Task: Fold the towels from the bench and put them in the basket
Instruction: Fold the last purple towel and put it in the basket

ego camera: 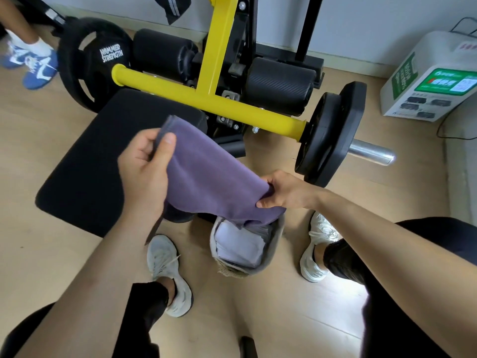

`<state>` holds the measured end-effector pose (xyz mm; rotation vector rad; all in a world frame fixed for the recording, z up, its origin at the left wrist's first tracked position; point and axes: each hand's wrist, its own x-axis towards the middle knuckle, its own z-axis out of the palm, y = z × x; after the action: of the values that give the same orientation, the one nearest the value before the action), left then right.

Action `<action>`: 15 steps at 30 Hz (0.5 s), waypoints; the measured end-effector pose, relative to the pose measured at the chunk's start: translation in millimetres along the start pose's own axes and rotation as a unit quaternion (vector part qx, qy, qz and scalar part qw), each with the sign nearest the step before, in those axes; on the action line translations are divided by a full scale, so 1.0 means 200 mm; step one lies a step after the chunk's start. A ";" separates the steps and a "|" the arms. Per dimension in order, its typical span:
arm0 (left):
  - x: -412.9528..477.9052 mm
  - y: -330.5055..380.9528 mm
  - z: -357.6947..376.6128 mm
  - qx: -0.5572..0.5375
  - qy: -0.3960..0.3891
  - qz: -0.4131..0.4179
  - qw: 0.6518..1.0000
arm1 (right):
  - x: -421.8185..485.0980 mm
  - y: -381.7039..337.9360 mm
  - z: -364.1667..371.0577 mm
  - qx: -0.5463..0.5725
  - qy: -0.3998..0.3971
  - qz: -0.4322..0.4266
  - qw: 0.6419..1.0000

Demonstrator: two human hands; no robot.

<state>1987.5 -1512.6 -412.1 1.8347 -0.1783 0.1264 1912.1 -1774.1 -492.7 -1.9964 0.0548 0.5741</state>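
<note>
A folded purple towel (pixel 209 177) hangs in the air between my hands, above the floor in front of the black bench pad (pixel 85 164). My left hand (pixel 147 161) pinches its upper left end with thumb on top. My right hand (pixel 284 189) grips its lower right edge. Directly below the towel's low end stands a grey fabric basket (pixel 268 259) on the floor between my feet. Inside it lie folded pale towels (pixel 240 244). The bench pad carries no towel that I can see.
A yellow and black weight machine (pixel 222 73) with black plates (pixel 327 135) and a steel bar end stands behind the bench. A white and green box (pixel 433 78) sits at the right wall. Another person's blue shoes (pixel 33 65) are at top left.
</note>
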 end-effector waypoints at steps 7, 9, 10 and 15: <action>0.06 -0.15 -0.14 0.074 0.102 -0.059 0.990 | -0.02 0.05 -0.11 0.082 0.105 0.035 0.990; 0.05 -0.18 -0.15 0.089 0.112 -0.069 0.987 | -0.03 0.03 -0.14 0.128 0.136 0.036 0.982; 0.04 -0.19 -0.15 0.093 0.115 -0.074 0.986 | -0.04 0.03 -0.15 0.157 0.150 0.036 0.976; 0.02 -0.20 -0.15 0.147 0.122 -0.079 0.978 | -0.05 -0.04 -0.18 0.264 0.195 0.034 0.944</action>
<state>2000.0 -1473.2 -441.1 2.0996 0.1667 0.2760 1919.2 -1804.0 -468.9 -1.5532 0.4743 0.1676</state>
